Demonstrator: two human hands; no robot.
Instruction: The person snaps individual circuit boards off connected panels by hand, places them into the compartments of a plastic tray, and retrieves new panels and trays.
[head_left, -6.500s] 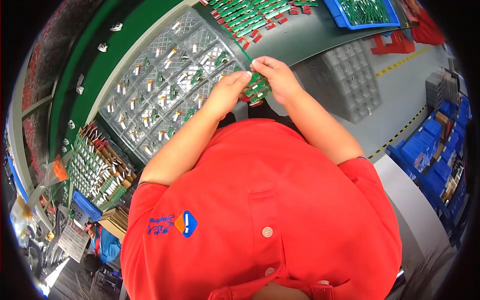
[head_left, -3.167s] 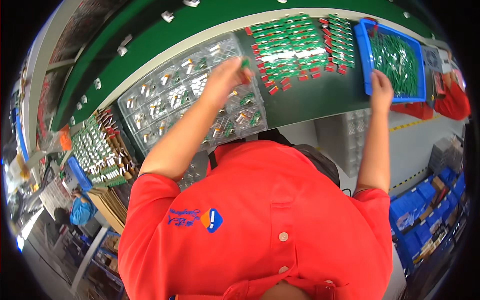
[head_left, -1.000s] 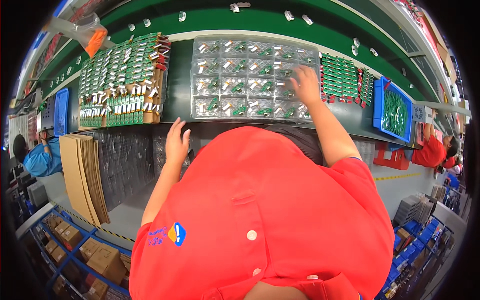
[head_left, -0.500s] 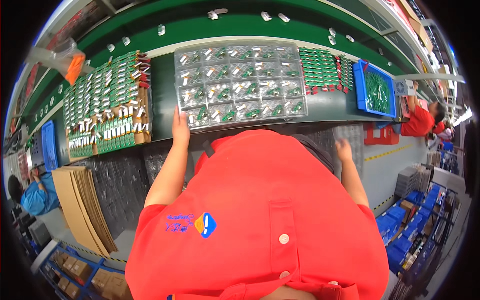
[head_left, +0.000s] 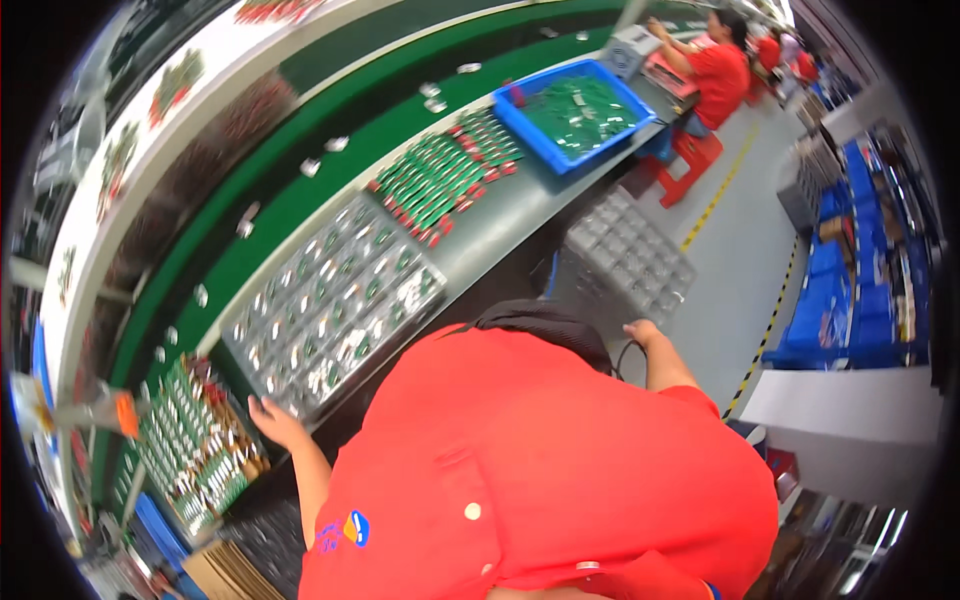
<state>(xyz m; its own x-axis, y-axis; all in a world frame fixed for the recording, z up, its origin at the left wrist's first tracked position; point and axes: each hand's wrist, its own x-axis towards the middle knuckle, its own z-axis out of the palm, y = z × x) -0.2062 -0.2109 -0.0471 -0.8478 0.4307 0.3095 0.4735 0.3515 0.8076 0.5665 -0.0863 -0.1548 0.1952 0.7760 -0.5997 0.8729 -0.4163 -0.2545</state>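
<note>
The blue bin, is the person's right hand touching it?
Apart. The head view shows the right hand well below the blue bin, with the stack of plastic trays showing between them.

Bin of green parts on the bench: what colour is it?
The bin is blue, seen best in the head view.

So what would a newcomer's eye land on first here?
Probably the red polo shirt filling the lower middle. Next, the divided plastic tray of small parts on the bench, left of centre, with the left hand by its near corner; blur hides whether they touch. Then the blue bin piled with green pieces, farther along the bench, upper right.
</note>
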